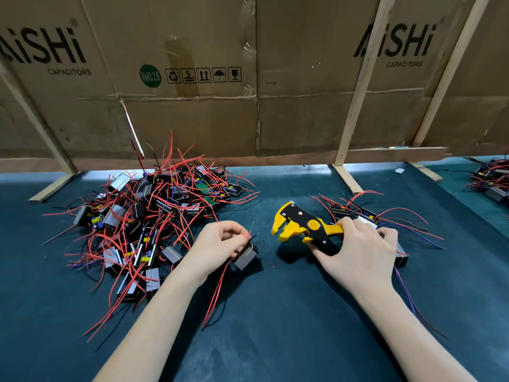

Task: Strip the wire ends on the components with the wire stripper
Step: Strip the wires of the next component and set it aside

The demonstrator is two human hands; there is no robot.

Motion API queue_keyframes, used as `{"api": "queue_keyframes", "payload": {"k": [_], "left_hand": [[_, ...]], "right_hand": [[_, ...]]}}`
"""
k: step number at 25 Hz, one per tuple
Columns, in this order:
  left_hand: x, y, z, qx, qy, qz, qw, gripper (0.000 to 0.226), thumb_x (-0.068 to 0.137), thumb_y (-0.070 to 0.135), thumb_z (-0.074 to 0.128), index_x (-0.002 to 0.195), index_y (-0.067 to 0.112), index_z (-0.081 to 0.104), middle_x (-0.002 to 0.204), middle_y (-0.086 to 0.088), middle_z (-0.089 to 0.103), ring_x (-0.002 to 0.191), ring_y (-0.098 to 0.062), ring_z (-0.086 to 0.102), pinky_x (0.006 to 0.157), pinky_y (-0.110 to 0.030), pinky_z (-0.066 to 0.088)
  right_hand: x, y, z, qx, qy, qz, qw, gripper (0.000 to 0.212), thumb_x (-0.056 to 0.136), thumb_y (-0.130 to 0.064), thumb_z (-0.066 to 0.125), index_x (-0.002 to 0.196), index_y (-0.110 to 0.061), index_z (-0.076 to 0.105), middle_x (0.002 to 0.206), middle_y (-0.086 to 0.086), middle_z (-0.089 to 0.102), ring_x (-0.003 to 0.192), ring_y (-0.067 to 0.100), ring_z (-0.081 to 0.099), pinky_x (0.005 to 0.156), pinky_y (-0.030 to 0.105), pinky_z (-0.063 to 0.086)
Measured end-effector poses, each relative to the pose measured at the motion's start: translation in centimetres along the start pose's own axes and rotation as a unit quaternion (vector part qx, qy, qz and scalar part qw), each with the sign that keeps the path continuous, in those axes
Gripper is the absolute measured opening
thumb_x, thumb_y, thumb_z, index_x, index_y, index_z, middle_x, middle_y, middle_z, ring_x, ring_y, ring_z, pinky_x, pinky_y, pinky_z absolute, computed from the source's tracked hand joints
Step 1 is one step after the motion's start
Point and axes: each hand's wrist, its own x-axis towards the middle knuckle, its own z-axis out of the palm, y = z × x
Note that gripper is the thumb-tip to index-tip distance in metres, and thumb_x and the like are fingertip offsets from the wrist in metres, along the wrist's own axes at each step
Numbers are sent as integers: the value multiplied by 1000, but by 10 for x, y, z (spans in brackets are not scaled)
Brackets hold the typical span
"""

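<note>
My right hand (360, 252) grips the handles of the yellow and black wire stripper (300, 224), whose jaws point left and stand apart. To its left, my left hand (217, 244) pinches the short red and black wire ends of a small grey component (246, 259). The component's long red wires trail toward me over the mat. A gap of dark mat separates the stripper's jaws from the pinched wire ends.
A big heap of components with red wires (154, 213) lies left of my hands. A smaller group (358, 213) sits behind my right hand, and another pile (493, 183) at far right. Cardboard panels on wooden stands (344, 158) wall the back of the dark green mat (275, 312).
</note>
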Motion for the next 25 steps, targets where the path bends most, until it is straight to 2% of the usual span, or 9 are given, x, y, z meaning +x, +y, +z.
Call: {"api": "queue_keyframes", "payload": {"k": [4,6,8,12,17,25], "left_hand": [[-2,0,5,-9,3,17,1000,16,93,15,64,81,9,72,71,0,68,60,-6,52,55,-14,40],[-2,2,6,-25,-9,27,999,16,93,11,63,80,10,71,73,-5,71,66,-8,59,60,-16,42],[-2,4,6,-64,-8,18,998,16,91,5,62,79,10,71,69,-5,68,63,-7,60,59,-16,42],[-3,6,8,-63,21,14,998,18,87,6,62,72,10,70,56,2,61,52,-5,53,52,-13,38],[-6,8,11,-71,41,24,996,17,83,1,63,67,4,67,49,-4,56,45,-9,47,48,-11,38],[-4,4,11,-36,57,23,997,16,83,7,65,67,8,71,46,-5,52,45,-14,43,54,-18,39]], "right_hand": [[0,1,1,-3,-17,7,1000,55,64,-71,63,78,-17,61,71,-4,61,72,26,60,75,38,26],[0,1,2,-1,-23,8,1000,56,64,-71,61,80,-18,62,71,-4,62,73,25,60,75,38,27],[0,0,2,-1,-33,8,999,57,65,-73,59,80,-18,61,72,-5,62,73,25,60,76,38,27],[1,0,2,-3,-61,12,998,55,66,-73,65,81,-20,60,75,-8,63,77,22,61,79,38,28],[2,-1,0,-4,-79,17,997,55,66,-75,62,85,-23,61,78,-8,64,81,21,62,80,37,27],[1,-1,-1,0,-87,19,996,55,67,-75,61,85,-23,61,78,-8,64,82,20,62,80,37,27]]}}
